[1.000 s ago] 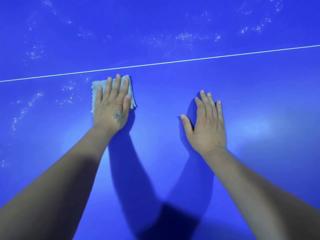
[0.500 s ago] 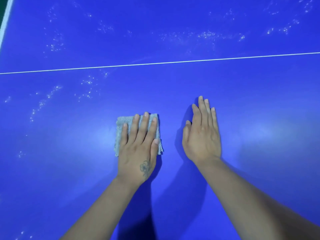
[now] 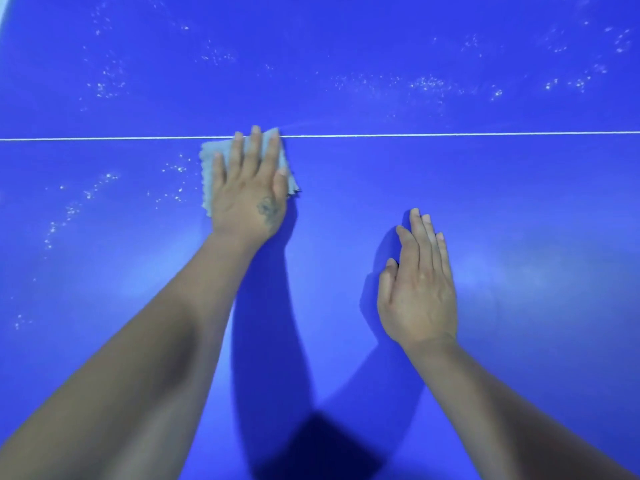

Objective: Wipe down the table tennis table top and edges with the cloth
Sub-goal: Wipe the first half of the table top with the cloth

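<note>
The blue table tennis table top [image 3: 485, 188] fills the whole view. A small pale grey cloth [image 3: 209, 168] lies flat on it, its far edge reaching the white centre line [image 3: 450, 134]. My left hand [image 3: 247, 188] presses down on the cloth with straight fingers, and the fingertips cross the line. My right hand [image 3: 417, 285] rests flat on the bare table nearer to me and to the right, fingers straight and together, holding nothing.
White dusty specks [image 3: 426, 83] are scattered over the table beyond the centre line. More specks [image 3: 86, 195] lie left of the cloth. The table's white edge [image 3: 2, 8] shows at the far top left corner.
My left hand has pushed the cloth away from me, from beside the right hand up to the white line. The right hand has stayed flat in about the same spot.
</note>
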The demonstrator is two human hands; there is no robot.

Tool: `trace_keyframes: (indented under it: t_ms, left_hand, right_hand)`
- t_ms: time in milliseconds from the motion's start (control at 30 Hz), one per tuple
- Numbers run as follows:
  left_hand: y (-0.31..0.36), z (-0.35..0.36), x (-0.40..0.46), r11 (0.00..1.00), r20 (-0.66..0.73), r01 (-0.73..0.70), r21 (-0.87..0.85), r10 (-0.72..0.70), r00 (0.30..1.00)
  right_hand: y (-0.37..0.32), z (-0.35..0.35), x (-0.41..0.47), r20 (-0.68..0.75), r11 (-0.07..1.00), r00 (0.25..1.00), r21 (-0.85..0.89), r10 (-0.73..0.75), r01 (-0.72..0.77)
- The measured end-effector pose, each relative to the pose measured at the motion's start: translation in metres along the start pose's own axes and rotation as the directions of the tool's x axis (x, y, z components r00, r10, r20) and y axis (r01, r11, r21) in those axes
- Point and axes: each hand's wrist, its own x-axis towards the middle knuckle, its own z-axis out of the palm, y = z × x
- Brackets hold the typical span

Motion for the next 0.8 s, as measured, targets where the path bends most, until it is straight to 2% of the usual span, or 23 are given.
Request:
trace_keyframes:
  t_ms: [133, 267, 400, 533, 600, 700, 800]
  left_hand:
    - [-0.018, -0.004, -0.053, 0.996, -0.054, 0.086, 0.028, -0.084, 0.995]
    - [-0.005, 0.0, -0.111, 0.993, -0.044, 0.113, 0.033, -0.112, 0.993]
    - [0.031, 0.012, -0.132, 0.999, -0.053, 0.022, 0.029, -0.02, 0.998]
    - [0.055, 0.019, -0.106, 0.987, -0.065, -0.154, 0.036, 0.156, 0.986]
    - [0.054, 0.019, -0.079, 0.98, -0.076, -0.196, 0.043, 0.198, 0.977]
    - [0.038, 0.013, -0.032, 0.982, -0.058, -0.18, 0.056, 0.183, 0.981]
    - [0.006, -0.001, 0.007, 0.996, -0.013, -0.081, 0.042, 0.081, 0.997]
  right_hand:
    - [0.001, 0.0, 0.0, -0.006, 1.0, 1.0, -0.005, -0.005, 0.005]
    - [0.001, 0.003, 0.0, -0.031, 1.0, 0.999, -0.008, -0.019, 0.019]
    - [0.001, 0.003, -0.001, -0.048, 1.0, 0.999, 0.005, -0.02, 0.02]
    - [0.001, 0.004, -0.001, -0.075, 0.999, 0.997, 0.031, -0.025, 0.027]
    - [0.002, 0.005, -0.001, -0.079, 0.999, 0.997, 0.044, -0.027, 0.03]
    - [0.004, 0.007, -0.002, -0.087, 0.997, 0.996, 0.061, -0.031, 0.037]
    - [0.005, 0.007, -0.002, -0.099, 0.996, 0.995, 0.079, -0.033, 0.041]
